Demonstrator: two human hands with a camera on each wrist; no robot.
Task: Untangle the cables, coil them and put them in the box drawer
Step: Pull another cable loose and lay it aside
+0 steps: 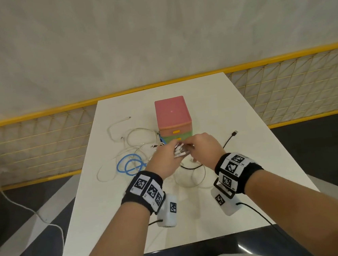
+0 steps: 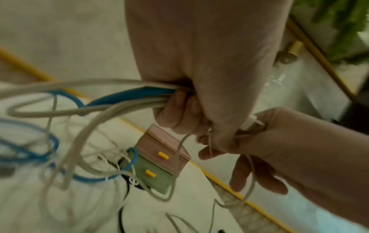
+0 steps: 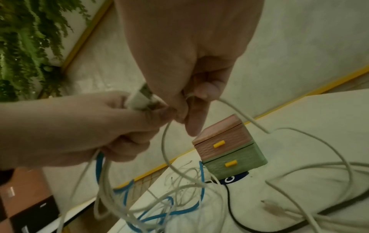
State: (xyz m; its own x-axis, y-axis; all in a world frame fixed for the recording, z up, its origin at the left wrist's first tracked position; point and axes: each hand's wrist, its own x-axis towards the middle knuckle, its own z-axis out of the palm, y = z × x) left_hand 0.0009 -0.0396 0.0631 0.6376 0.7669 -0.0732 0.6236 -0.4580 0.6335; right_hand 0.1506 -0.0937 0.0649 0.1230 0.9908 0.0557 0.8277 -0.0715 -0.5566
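Tangle of white cables (image 1: 125, 150) and blue cable (image 1: 129, 165) sprawled on the tabletop (image 1: 234, 111), left of the drawer box (image 1: 173, 117), one end gathered up in front of it. Left hand (image 1: 163, 163) fisted round a bundle of white strands plus the blue one, plug ends (image 1: 179, 152) poking out toward the right. Right hand (image 1: 205, 149) pinching a single thin white cable (image 3: 235, 110) just beside those plugs, remaining fingers loosely curled. Black cable (image 1: 229, 139) lying to the right, plug aimed away toward the far edge. Both drawers shut.

Light, limp, rather slick stuff by the look of it; likely to snag at every crossing. Best held near a plug, then fed out strand by strand. No single long axis while looped; held bundle running roughly left to right.
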